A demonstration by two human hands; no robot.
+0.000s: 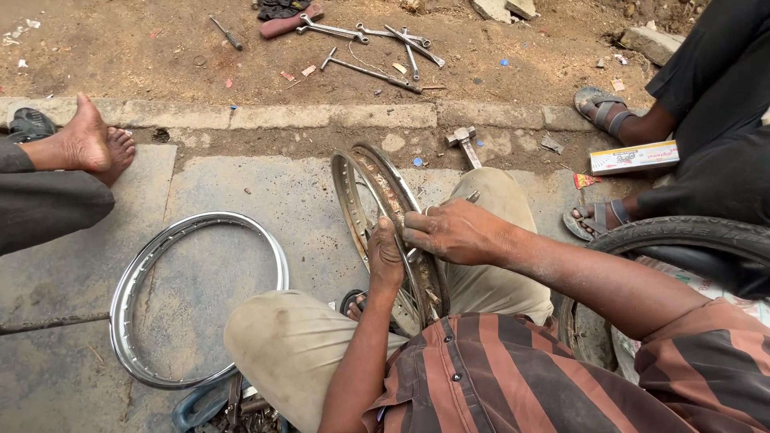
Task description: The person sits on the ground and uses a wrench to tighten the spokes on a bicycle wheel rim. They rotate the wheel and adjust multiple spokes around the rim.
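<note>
A rusty wheel rim [385, 216] is held upright between the knees, gripped at its near edge by the closed left hand [385, 261], while the right hand [453, 232] is closed on a small metal tool [472, 196] pressed against the rim. The rim is judged stiff, fairly light and rough, best held by its outer edge. Room is limited by the shiny rim [200, 301] on the ground at left and the tyre [682, 236] at right.

flat white-red carton [634, 157], on ground, upper right
</note>
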